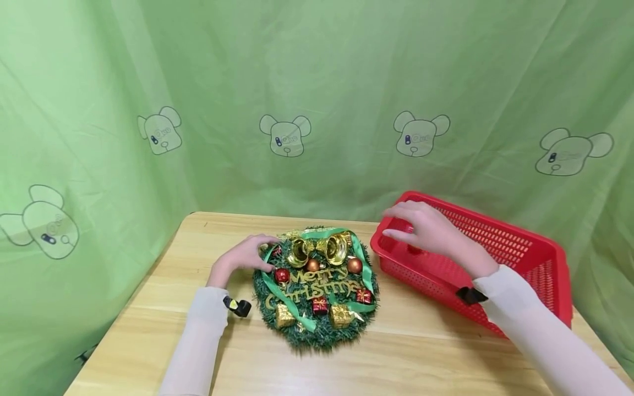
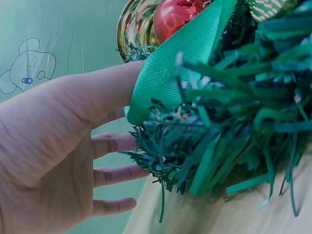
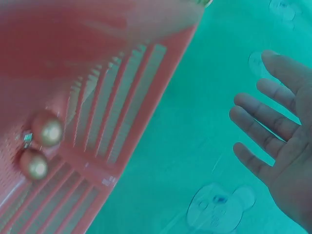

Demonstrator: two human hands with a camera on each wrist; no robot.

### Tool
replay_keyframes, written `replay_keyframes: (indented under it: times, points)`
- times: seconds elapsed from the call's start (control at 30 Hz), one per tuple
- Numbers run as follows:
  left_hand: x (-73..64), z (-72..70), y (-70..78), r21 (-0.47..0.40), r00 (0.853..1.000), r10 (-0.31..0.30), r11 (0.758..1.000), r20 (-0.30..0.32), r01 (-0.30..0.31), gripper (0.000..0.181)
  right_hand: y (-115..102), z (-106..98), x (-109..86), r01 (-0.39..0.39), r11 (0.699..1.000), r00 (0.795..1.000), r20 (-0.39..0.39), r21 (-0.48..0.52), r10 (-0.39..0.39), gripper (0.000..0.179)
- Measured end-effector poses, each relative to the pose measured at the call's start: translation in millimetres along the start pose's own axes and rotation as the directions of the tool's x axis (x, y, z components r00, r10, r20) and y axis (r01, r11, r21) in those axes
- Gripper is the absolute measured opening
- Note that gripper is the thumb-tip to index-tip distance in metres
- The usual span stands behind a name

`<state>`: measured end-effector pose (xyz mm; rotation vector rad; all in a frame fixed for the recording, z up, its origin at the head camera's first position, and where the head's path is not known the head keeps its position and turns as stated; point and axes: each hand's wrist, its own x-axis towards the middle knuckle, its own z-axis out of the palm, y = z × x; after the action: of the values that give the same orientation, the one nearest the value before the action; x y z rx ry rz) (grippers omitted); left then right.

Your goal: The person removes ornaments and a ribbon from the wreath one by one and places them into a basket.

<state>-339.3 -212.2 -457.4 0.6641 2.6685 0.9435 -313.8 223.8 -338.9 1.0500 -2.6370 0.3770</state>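
A round green Christmas wreath (image 1: pixel 322 330) lies on the table, with gold "Merry Christmas" lettering, two gold bells (image 1: pixel 337 250), small gift boxes, baubles and a green ribbon (image 2: pixel 170 63). My left hand (image 1: pixel 247 254) grips its left edge, the thumb at the ribbon and the other fingers around the outer side, their tips partly hidden by the tinsel. Over the near-left corner of a red plastic basket (image 1: pixel 416 278) hovers my right hand (image 1: pixel 426 225), fingers extended and holding nothing. Two shiny copper-coloured baubles (image 3: pixel 41 146) lie inside the basket in the right wrist view.
The basket stands at an angle on the right of the wooden table (image 1: pixel 376 363), close to the wreath's right side. A green curtain (image 1: pixel 342 66) with printed mouse heads hangs behind and around the table. Both wrists wear black straps.
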Motion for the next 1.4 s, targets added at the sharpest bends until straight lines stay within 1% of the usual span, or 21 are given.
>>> replay_keyframes:
  times: [0.17,0.27,0.57,0.7,0.9,1.13,1.4]
  points:
    - [-0.2,0.2,1.9,-0.011,1.000,0.002,1.000,0.000,-0.002,0.081,-20,9,1.4,0.043,0.999,0.999,0.025,0.008,-0.043,0.037]
    - [-0.1,0.4,1.6,-0.008,1.000,-0.001,1.000,-0.004,0.001,0.081,-28,17,2.2,0.064,0.998,0.997,0.036,0.003,-0.064,0.037]
    - [1.4,1.5,-0.9,-0.004,1.000,0.003,1.000,0.005,-0.003,0.082,-43,42,1.2,0.168,0.986,0.985,0.025,-0.003,-0.168,0.036]
    - [0.9,1.1,-1.7,0.000,1.000,0.001,1.000,0.003,-0.001,0.082,-47,53,2.4,0.193,0.981,0.981,0.028,-0.009,-0.192,0.036]
    - [1.3,0.7,-1.9,-0.001,1.000,-0.001,1.000,0.001,0.001,0.082,-50,69,3.6,0.235,0.970,0.972,0.025,-0.063,-0.234,0.035]
    - [1.8,0.7,-0.8,-0.004,1.000,0.000,1.000,-0.008,0.000,0.082,-48,83,2.9,0.289,0.948,0.957,0.021,-0.132,-0.289,0.032]
    - [2.7,2.6,-2.9,-0.006,1.000,0.003,1.000,-0.005,-0.003,0.082,-44,95,1.3,0.319,0.926,0.948,0.051,-0.201,-0.315,0.029]
